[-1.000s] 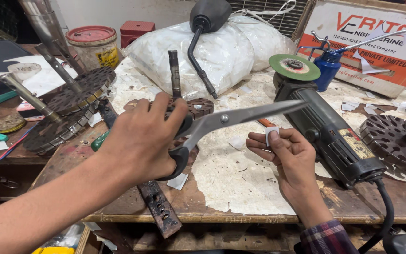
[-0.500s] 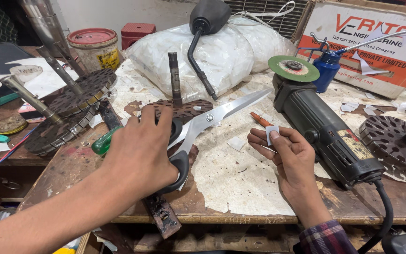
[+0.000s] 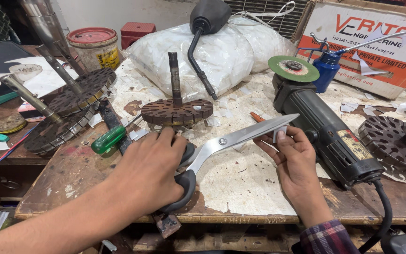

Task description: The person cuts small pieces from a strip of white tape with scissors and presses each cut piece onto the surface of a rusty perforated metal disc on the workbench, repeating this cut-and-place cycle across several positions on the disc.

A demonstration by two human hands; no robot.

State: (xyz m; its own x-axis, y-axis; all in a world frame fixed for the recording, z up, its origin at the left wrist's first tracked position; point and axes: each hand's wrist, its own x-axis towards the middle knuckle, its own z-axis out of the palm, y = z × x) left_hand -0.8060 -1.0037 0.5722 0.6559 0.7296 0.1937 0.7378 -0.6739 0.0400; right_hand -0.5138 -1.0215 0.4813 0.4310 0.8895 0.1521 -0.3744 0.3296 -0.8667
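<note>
Gripping black-handled scissors [image 3: 222, 146], my left hand [image 3: 149, 171] is wrapped tight round the handles; my right hand [image 3: 297, 162] pinches a small white paper slip [image 3: 279, 133] at the blade tips. Behind, a red-lidded tin [image 3: 95, 46] stays shut, contents unseen, beside a clear bag of white scraps [image 3: 222, 51]. The worn desk [image 3: 240, 188] carries an angle grinder [image 3: 325, 127].

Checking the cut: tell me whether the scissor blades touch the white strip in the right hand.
Touching. The head view shows the scissors blade tip overlapping the small white strip pinched by the right hand.
</note>
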